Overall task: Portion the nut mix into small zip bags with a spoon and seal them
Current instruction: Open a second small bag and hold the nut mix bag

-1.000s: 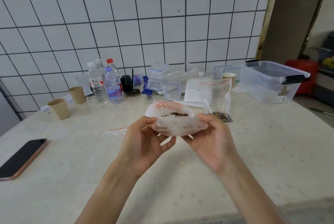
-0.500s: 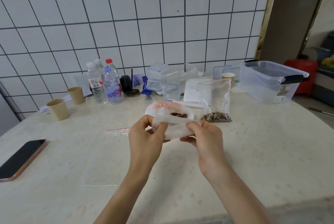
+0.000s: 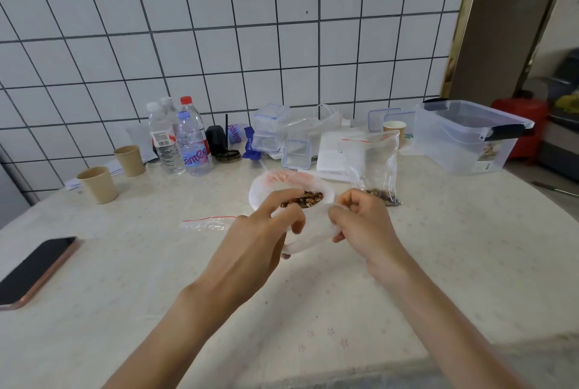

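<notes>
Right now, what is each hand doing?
Left hand: fingers pinch the white plastic bag of nut mix.
Right hand: fingers pinch the same bag's other side.

I see both hands at centre pinching a cloudy plastic bag (image 3: 308,233): left hand (image 3: 260,241) on its near-left edge, right hand (image 3: 365,225) on its right. The nut mix (image 3: 305,199) shows just beyond, at 12 o'clock. A standing zip bag (image 3: 372,163) is at 1 o'clock, a phone (image 3: 34,269) at 9, paper cups (image 3: 97,184) at 10.
</notes>
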Available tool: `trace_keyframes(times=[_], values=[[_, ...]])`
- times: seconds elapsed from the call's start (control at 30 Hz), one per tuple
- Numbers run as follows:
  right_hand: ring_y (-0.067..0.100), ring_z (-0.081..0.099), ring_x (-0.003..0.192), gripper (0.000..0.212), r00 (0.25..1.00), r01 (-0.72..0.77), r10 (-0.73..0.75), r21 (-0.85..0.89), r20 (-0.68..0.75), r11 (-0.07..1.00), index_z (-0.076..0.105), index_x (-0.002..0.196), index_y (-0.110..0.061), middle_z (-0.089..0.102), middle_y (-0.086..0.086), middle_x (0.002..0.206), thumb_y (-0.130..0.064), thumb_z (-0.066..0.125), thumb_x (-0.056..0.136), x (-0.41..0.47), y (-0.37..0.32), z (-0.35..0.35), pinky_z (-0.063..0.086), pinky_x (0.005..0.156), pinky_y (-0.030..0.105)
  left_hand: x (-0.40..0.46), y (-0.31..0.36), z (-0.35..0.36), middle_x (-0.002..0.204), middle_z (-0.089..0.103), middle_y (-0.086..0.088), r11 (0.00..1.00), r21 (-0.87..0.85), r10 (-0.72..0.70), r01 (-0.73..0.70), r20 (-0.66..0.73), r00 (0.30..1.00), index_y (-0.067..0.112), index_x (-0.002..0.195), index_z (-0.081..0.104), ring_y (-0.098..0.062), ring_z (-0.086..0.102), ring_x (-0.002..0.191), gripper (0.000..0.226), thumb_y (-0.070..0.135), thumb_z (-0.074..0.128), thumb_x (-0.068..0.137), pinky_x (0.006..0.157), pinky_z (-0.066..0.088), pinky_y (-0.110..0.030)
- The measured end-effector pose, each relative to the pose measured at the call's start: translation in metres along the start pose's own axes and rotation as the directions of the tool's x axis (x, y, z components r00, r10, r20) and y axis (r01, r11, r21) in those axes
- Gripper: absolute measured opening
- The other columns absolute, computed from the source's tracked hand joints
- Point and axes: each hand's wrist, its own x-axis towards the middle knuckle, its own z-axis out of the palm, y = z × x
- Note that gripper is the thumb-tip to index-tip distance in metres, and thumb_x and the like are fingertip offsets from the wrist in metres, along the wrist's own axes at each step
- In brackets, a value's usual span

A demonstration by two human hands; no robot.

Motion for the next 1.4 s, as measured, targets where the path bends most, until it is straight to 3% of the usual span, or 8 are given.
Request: trace_keyframes(times=[0.17,0.3,0.4,0.5,0.63,0.77,1.07,1.4], values=[[0.019,0.047,0.061,0.019,0.992,0.124,-0.114,-0.206,0.059,0.971,0.055,0.070,-0.013,0.048,-0.003,0.059,0.001,0.063,0.079,0.001,-0.002,0.003,0.049,0.062,0.043,0.001,-0.009,0.006,0.147,0.050,0.013,0.989,-0.039,-0.142,0.145,0.082,0.986,0.035,0.096,0.060,-0.003,0.066,0.057,0.048,-0.011,0.065,0.084,0.065,0.057,-0.033],[0.015,0.057,0.092,0.037,0.901,0.422,-0.373,-0.250,0.219,0.871,0.054,0.083,-0.022,0.056,0.000,0.096,0.012,0.064,0.075,-0.002,-0.007,0.000,0.051,0.083,0.033,0.004,-0.011,0.010,0.125,0.063,0.007,0.942,-0.073,-0.316,0.326,0.122,0.941,0.031,0.123,0.064,-0.003,0.066,0.061,0.054,-0.009,0.054,0.087,0.072,0.058,-0.034],[0.003,0.053,0.119,0.048,0.774,0.604,-0.486,-0.241,0.406,0.760,0.061,0.088,-0.025,0.050,-0.008,0.114,0.020,0.055,0.075,-0.005,-0.009,-0.002,0.041,0.097,0.014,0.009,-0.012,0.005,0.126,0.061,0.005,0.914,-0.148,-0.345,0.379,0.212,0.914,0.029,0.125,0.063,-0.004,0.069,0.055,0.048,-0.002,0.053,0.091,0.063,0.060,-0.033],[0.000,0.052,0.122,0.053,0.732,0.619,-0.406,-0.283,0.547,0.733,0.075,0.085,-0.023,0.054,-0.016,0.119,0.019,0.043,0.080,-0.001,-0.008,-0.002,0.037,0.095,0.009,0.015,-0.016,0.000,0.129,0.059,0.003,0.915,-0.160,-0.312,0.371,0.301,0.901,0.032,0.116,0.061,-0.007,0.071,0.052,0.036,0.005,0.062,0.092,0.061,0.060,-0.030],[-0.002,0.061,0.090,0.042,0.779,0.541,-0.186,-0.491,0.599,0.682,0.077,0.113,-0.020,0.070,-0.006,0.115,0.002,0.047,0.095,0.010,-0.001,0.000,0.045,0.080,0.016,0.023,-0.023,0.003,0.106,0.061,0.014,0.951,0.045,-0.297,0.304,0.396,0.869,0.032,0.123,0.065,-0.006,0.069,0.071,0.037,0.030,0.078,0.089,0.074,0.050,-0.025],[0.017,0.061,0.117,0.039,0.811,0.498,0.001,-0.693,0.584,0.521,0.070,0.128,-0.028,0.064,-0.003,0.133,-0.014,0.051,0.097,0.013,0.010,0.009,0.049,0.090,0.029,0.027,-0.030,0.020,0.129,0.061,0.008,0.952,0.232,-0.291,0.200,0.477,0.829,0.037,0.129,0.061,-0.019,0.059,0.116,0.050,0.048,0.080,0.084,0.093,0.048,-0.034],[0.025,0.051,0.118,0.042,0.767,0.601,0.101,-0.765,0.634,0.233,0.061,0.131,-0.021,0.053,0.003,0.123,-0.041,0.052,0.096,0.006,0.044,0.014,0.043,0.091,0.039,0.026,-0.042,0.047,0.126,0.059,0.011,0.944,0.290,-0.309,0.157,0.612,0.728,0.043,0.130,0.057,-0.017,0.058,0.117,0.056,0.062,0.075,0.082,0.090,0.044,-0.031],[0.014,0.039,0.108,0.049,0.801,0.562,-0.064,-0.710,0.596,0.425,0.057,0.135,-0.046,0.040,-0.012,0.104,-0.064,0.047,0.090,0.015,0.084,0.006,0.035,0.102,0.036,-0.007,-0.073,0.066,0.105,0.053,0.014,0.944,0.069,-0.310,0.323,0.518,0.797,0.052,0.121,0.056,-0.010,0.058,0.094,0.058,0.075,0.072,0.070,0.086,0.046,-0.032]])
